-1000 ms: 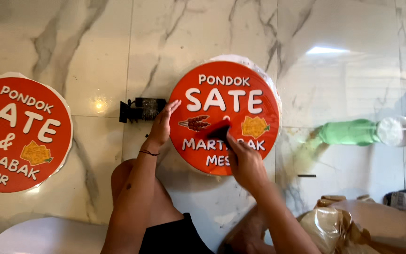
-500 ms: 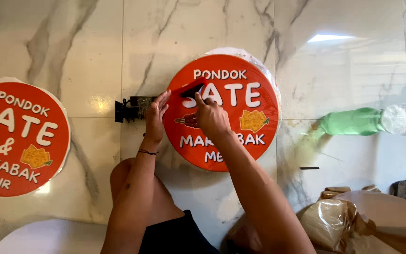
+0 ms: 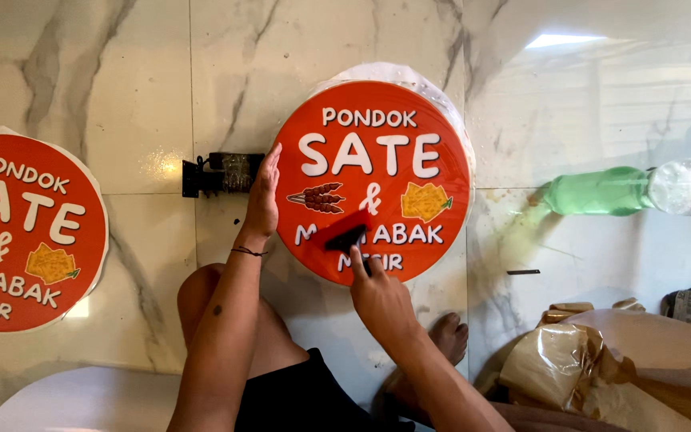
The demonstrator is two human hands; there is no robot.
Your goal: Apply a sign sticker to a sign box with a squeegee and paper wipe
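At the far left a round red sign disc point(image 3: 21, 232) with white lettering and small food drawings lies flat on the glossy, grey-veined marble floor point(image 3: 137, 88), its pale backing showing as a thin rim. Near the bottom edge sits a curved white panel point(image 3: 65, 404), smooth and matte. Further right, a small black bracket-like fixture point(image 3: 221, 174) rests on a tile joint, just beside the left hand point(image 3: 261, 200). That hand is spread flat with fingers straight and together, pressing on the left edge of a second round red sticker sign point(image 3: 373, 180); it grips nothing. A thin dark band circles its wrist. This sign lies on the floor in front of the person's bare knee, over a white round board whose edge peeks out at the top right.

The right hand point(image 3: 377, 296) pinches a small red squeegee point(image 3: 345, 236) between fingertips and thumb, its flat blade laid against the lower part of the sign's glossy face. To the right, a green plastic bottle point(image 3: 601, 190) with a translucent bubbly end lies on its side, well apart from the sign. A crumpled brown paper sheet point(image 3: 593, 364) fills the lower right corner.
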